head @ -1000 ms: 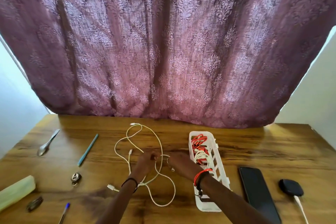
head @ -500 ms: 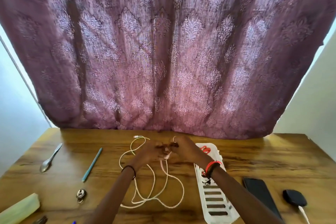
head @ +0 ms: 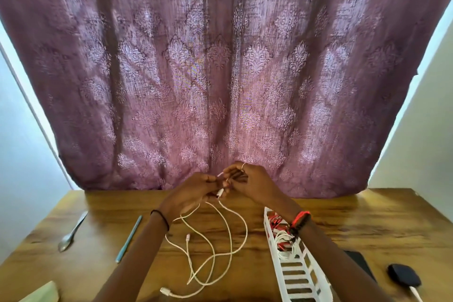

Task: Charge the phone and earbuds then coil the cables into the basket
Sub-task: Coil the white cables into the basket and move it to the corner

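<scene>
My left hand [head: 193, 191] and my right hand [head: 250, 182] meet above the table's far middle, both pinching a white cable [head: 228, 240] near its plug ends. Loose loops of the cable hang down and trail over the wood toward me, with one connector lying near the front edge. The white slotted basket [head: 297, 277] lies to the right, holding a red cable [head: 275, 219] and a white coil. The black phone [head: 359, 261] shows partly behind my right forearm. A black earbuds case [head: 403, 274] with a white cable plugged in sits at far right.
A spoon [head: 72, 233] and a teal pen [head: 129, 238] lie on the left of the wooden table [head: 367, 223]. A pale green object [head: 41, 293] pokes in at the bottom left corner. A purple patterned curtain [head: 220, 68] hangs behind the table.
Both hands have lifted from the tabletop and moved away from me, carrying the white cable's ends up; the loops have been drawn upward. The camera has tilted upward.
</scene>
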A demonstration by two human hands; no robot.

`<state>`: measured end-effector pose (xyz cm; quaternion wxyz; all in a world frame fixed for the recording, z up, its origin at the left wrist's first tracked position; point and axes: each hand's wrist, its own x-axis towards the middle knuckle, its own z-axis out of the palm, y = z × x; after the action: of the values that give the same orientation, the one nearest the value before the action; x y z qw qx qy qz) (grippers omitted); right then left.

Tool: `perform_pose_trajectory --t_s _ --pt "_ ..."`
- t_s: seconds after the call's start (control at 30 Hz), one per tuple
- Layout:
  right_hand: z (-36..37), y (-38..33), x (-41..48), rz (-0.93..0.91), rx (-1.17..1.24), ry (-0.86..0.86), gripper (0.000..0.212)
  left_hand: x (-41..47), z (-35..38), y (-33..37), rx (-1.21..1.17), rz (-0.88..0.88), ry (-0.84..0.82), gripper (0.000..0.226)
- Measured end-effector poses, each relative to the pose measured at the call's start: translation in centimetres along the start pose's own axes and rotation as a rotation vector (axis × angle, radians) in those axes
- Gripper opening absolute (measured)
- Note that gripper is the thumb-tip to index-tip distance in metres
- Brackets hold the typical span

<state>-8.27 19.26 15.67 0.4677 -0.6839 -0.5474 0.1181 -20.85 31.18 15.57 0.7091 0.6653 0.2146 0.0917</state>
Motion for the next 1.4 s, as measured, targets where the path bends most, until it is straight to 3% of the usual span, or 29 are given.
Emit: perform_pose_trajectory --t_s 0.13,0.3,0.47,0.6,0.73,0.83,0.93,1.2,1.4 --pt "-1.0 -2.0 0.6 -0.238 -0.197 0.017 0.025 -1.1 -0.1 2.9 -0.052 0.018 -0.011 0.012" --pt "-2.4 -3.6 1.9 -0.546 -0.516 0.188 0.018 -2.6 -0.2 6.5 0.087 0.064 -0.086 0.012" --pt "-3.7 -4.7 2.6 -0.467 -0.465 0.203 0.016 -3.8 -0.3 8.3 0.078 0.104 -0.157 0.020" --pt "-3.6 -6.3 2.2 -0.225 -0.155 0.128 0.026 -3.9 -0.4 8.8 -0.009 0.160 -0.087 0.024" --pt "-4.1 -6.6 2.3 -0.160 -0.047 0.142 0.016 -4.4 -0.5 9.3 -0.117 0.183 -0.103 0.023" --pt "-4.7 -6.9 2.5 -0.151 0.015 0.114 0.013 -4.8 -0.4 9.8 -0.263 0.180 -0.104 0.022" --pt "-4.8 -7.5 2.4 -0.115 0.108 0.075 0.023 -5.1 -0.5 10.2 -0.443 0.195 -0.132 0.024" --pt "-3.0 -8.0 1.8 0.125 0.545 0.040 0.024 -4.5 -1.7 11.5 -0.803 0.237 -0.167 0.036" --pt "-3.6 -6.8 3.0 0.194 0.498 0.311 0.016 -4.1 -1.7 9.8 -0.932 0.096 -0.220 0.034"
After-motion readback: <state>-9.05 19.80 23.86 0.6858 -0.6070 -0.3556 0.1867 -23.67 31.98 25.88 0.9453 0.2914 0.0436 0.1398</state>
